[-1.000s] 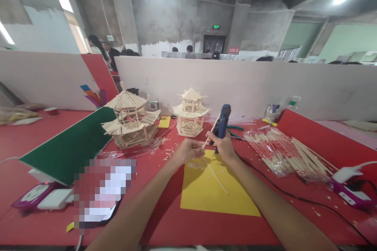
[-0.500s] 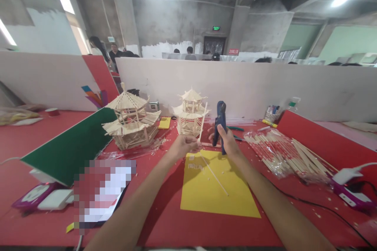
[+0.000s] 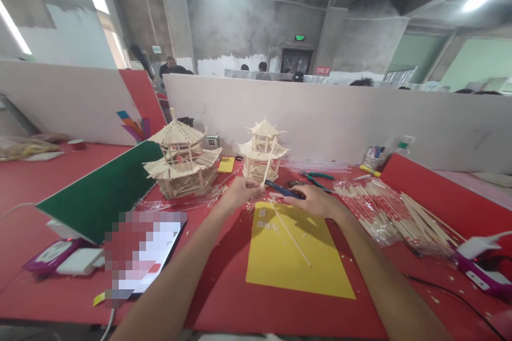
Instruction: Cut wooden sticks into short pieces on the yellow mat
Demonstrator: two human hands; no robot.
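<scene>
My left hand (image 3: 242,192) pinches a thin pale wooden stick (image 3: 270,159) that rises tilted in front of the smaller stick pagoda (image 3: 261,162). In my right hand (image 3: 316,200) is a dark blue cutting tool (image 3: 285,189), lying nearly level, its tip at the stick's lower end beside my left fingers. Below both hands lies a yellow sheet (image 3: 296,272) with small cut pieces (image 3: 267,226) in rows near its top and one long thin stick (image 3: 294,242) lying diagonally across it.
A larger stick pagoda (image 3: 182,165) stands left of centre by a green board (image 3: 100,192). Bagged sticks (image 3: 376,210) and green-handled pliers (image 3: 320,177) are on the right. A tablet (image 3: 160,256) and power strips (image 3: 52,256) sit at left.
The blue tool has swung from upright to nearly level, its tip now at the stick. My right hand has turned palm down over it. The view has shifted slightly.
</scene>
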